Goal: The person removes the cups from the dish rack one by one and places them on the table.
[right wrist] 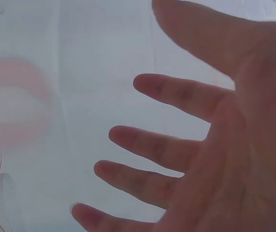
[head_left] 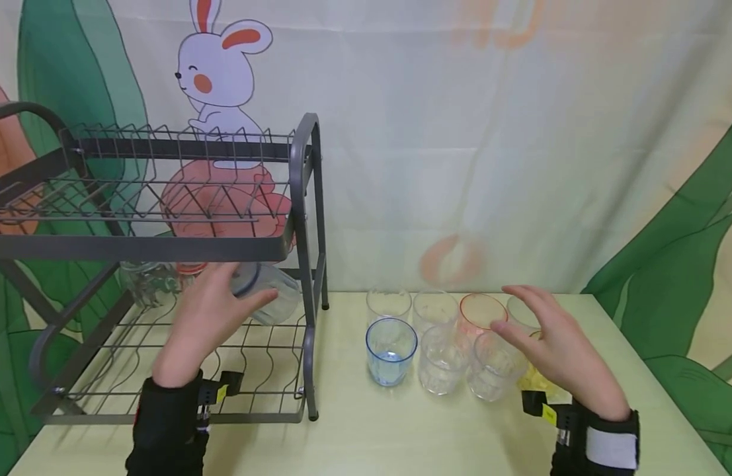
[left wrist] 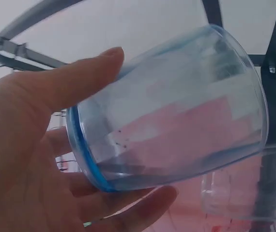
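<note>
While the two-tier dark grey metal dish rack [head_left: 163, 248] at the left of the pale green worktop [head_left: 401, 430] already carries a couple of clear glass jars [head_left: 148, 281] at the back of its lower wire shelf, the left hand [head_left: 207, 317] is under the upper tier with its thumb and fingers curled round a clear blue-rimmed plastic cup [left wrist: 176, 111], which lies tilted on its side above that lower shelf and is not yet set down; whether it touches the wires I cannot tell. So, judging by how things lie, the moving of cups to the rack looks only begun, with one cup in hand and most left. To the right of the rack, a cluster of cups stands on the worktop: a blue-tinted clear cup [head_left: 391, 350] at the front left, several colourless clear cups [head_left: 440, 360] beside and behind it, and a red-rimmed clear cup [head_left: 480, 317] further back. At the right edge of the cluster, the right hand [head_left: 559, 350] hovers with its fingers [right wrist: 176, 96] spread and straight, holding nothing, just above the nearest clear cup [head_left: 493, 373], with something yellow [head_left: 535, 380] partly hidden beneath the palm.
</note>
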A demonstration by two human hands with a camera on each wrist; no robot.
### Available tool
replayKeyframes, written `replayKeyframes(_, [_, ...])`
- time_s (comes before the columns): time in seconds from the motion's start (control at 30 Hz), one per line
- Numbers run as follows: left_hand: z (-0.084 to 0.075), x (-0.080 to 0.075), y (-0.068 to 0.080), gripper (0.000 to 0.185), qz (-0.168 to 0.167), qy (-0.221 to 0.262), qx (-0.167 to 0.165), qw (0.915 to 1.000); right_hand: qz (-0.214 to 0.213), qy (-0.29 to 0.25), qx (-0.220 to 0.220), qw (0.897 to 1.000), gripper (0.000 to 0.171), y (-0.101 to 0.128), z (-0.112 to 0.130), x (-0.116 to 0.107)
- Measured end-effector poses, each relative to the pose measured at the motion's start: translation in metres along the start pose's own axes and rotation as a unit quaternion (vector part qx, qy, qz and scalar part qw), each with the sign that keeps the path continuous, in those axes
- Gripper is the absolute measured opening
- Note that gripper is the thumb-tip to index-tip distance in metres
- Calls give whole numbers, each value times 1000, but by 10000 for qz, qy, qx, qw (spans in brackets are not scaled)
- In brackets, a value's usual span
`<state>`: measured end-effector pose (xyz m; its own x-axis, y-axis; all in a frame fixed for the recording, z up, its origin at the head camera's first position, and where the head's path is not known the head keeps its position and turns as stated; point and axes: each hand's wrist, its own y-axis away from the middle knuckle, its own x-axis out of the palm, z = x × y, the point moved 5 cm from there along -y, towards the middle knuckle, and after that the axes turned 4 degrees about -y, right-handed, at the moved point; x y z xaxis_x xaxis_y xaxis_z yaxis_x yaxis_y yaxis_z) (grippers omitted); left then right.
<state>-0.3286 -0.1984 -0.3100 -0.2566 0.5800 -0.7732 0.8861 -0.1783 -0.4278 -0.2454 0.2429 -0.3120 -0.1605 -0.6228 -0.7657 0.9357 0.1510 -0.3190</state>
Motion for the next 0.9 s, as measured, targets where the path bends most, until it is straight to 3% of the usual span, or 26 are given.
replayKeyframes(0.07, [-10, -11, 12, 84, 165, -38, -227, 9996, 19, -63, -43, 10000, 63, 1, 3, 2])
replayKeyframes(0.17, [-13, -19, 23, 90, 593, 358, -694, 9952, 42, -98, -106, 9999, 64, 1, 8, 5])
replayKeyframes(0.27, [-11, -25, 29, 96, 966, 865, -1194, 9843, 68, -120, -173, 9998, 65, 1, 13, 8])
replayKeyframes(0.4, [-9, -33, 35, 91, 1198, 1482, -1436, 9711, 85, -245, -448, 9987, 59, -2, 24, 10])
replayKeyframes(0.63, [-6, -36, 48, 73, 1574, 2520, -1303, 9459, 180, -396, -790, 9959, 56, -5, 47, 15])
replayKeyframes(0.9, [-26, -25, 53, 47, 2310, 3573, -553, 9033, 384, -444, -1274, 9901, 58, 2, 73, 26])
